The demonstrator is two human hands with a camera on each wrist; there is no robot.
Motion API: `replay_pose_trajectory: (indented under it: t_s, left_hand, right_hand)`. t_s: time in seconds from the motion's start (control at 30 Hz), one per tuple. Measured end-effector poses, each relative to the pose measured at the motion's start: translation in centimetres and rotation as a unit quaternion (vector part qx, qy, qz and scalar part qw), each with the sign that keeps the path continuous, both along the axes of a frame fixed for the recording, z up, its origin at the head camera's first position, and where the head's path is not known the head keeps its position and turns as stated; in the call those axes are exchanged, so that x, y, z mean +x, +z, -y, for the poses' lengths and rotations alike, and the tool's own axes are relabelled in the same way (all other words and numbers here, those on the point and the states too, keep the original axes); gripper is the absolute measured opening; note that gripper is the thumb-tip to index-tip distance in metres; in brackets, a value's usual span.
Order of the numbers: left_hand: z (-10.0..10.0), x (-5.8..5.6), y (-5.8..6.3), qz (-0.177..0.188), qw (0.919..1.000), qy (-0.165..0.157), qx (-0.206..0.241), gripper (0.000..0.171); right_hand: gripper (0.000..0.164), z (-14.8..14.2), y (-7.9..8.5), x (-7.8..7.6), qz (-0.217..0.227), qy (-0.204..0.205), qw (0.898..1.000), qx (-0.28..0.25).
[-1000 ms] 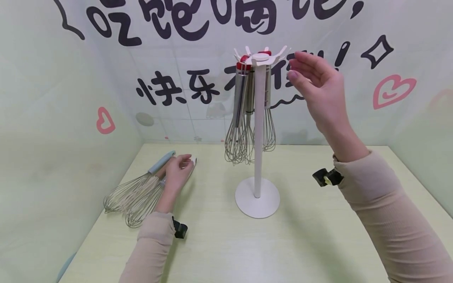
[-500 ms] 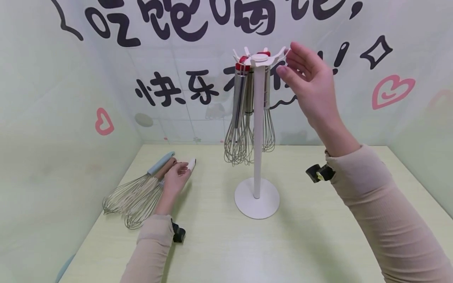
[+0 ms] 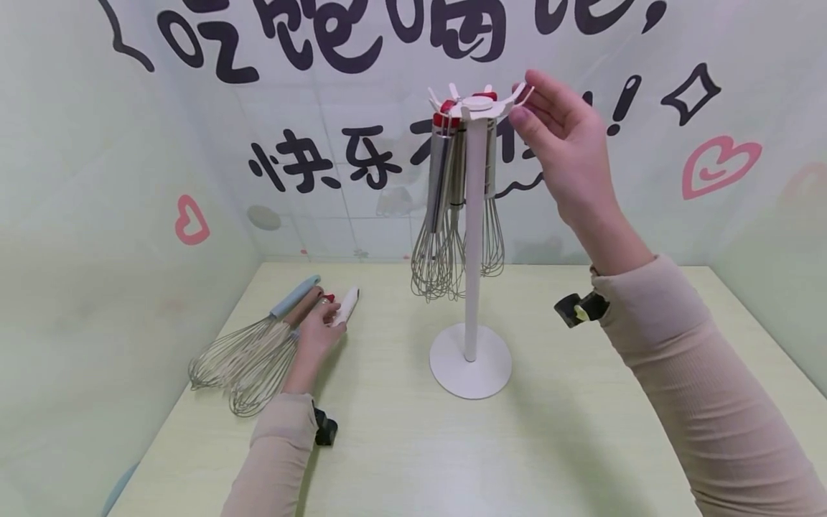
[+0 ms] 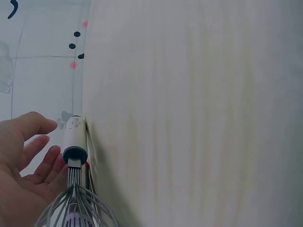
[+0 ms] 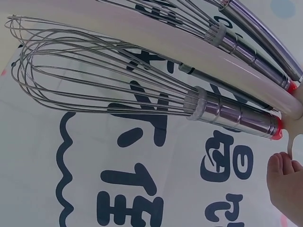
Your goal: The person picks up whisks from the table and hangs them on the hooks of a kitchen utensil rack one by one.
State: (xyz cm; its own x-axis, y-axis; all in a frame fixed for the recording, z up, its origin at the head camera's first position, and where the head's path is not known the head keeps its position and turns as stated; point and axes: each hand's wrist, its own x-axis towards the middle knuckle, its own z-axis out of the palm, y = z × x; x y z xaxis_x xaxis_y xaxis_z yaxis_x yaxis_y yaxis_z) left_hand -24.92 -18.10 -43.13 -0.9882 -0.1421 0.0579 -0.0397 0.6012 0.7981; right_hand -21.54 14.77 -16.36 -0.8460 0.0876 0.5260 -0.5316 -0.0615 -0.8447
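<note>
In the head view my left hand (image 3: 318, 332) is over the whisks on the left of the table, beside a white-handled whisk (image 3: 346, 307). The left wrist view shows its fingers and thumb apart, next to the white handle (image 4: 75, 135). Beside it lie a blue-handled whisk (image 3: 296, 296) and a brown-handled whisk (image 3: 304, 307); a red tip shows behind the hand. My right hand (image 3: 575, 154) is raised at a hook (image 3: 528, 96) of the white whisk stand (image 3: 474, 237), fingers loosely bent, thumb apart. Its fingertips appear to touch the hook in the right wrist view.
Several steel-handled whisks (image 3: 439, 179) with red ends hang from the stand's left and back hooks. Its round base (image 3: 470, 373) rests on the pale table (image 3: 388, 445). A printed backdrop (image 3: 362, 230) stands behind.
My right hand has moved left and slightly up to the stand's hook. The left hand has drawn back toward me along the white-handled whisk, uncovering more of its handle and a red tip.
</note>
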Motion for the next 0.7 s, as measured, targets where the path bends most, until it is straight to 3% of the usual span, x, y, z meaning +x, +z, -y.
replay_pose_trajectory:
  t_s: [0.47, 0.7]
  left_hand:
    - [0.31, -0.18, -0.59, 0.004, 0.9996, 0.004, -0.029, 0.046]
    - [0.56, -0.10, -0.74, 0.005, 0.9994, 0.004, -0.034, 0.047]
  right_hand:
    - [0.042, -0.07, 0.18, -0.57, 0.016, 0.025, 0.999, -0.035]
    - [0.043, -0.11, 0.46, -0.69, 0.032, 0.066, 0.995, -0.069]
